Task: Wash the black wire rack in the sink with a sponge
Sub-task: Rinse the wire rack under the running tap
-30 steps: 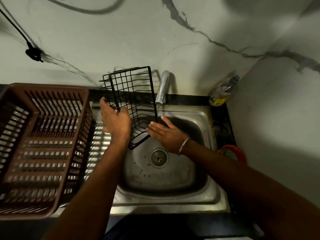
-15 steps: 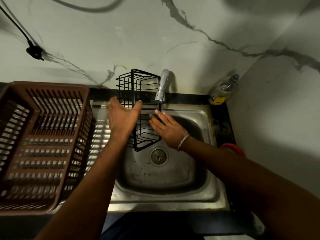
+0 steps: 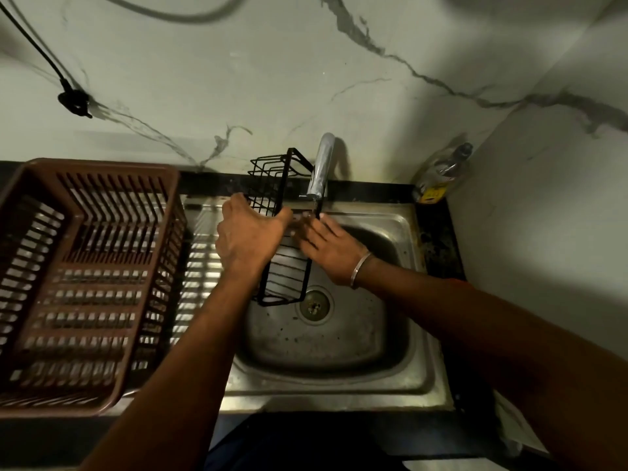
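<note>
While my left hand (image 3: 251, 234) grips the black wire rack (image 3: 283, 277) by its upper frame, thumb hooked over a bar, I hold the rack tilted on end over the sink (image 3: 339, 385). Its lower corner is just beside the drain (image 3: 313, 304) and its top is level with the tap (image 3: 322, 164). My right hand (image 3: 331, 248) lies with fingers straight against the rack's right edge, directly below the spout. It grasps nothing, and no sponge is visible. I cannot tell whether water is running. Judgement: this is a rinse or hand-rub pass. To do it well:
- Hold a firm left grip.
- Rotate the rack so each wire face passes under the spout.
- Run the fingers along the wires, not across them.
- Confine the rack to the basin, apart from the brown basket (image 3: 85, 283) at left
</note>
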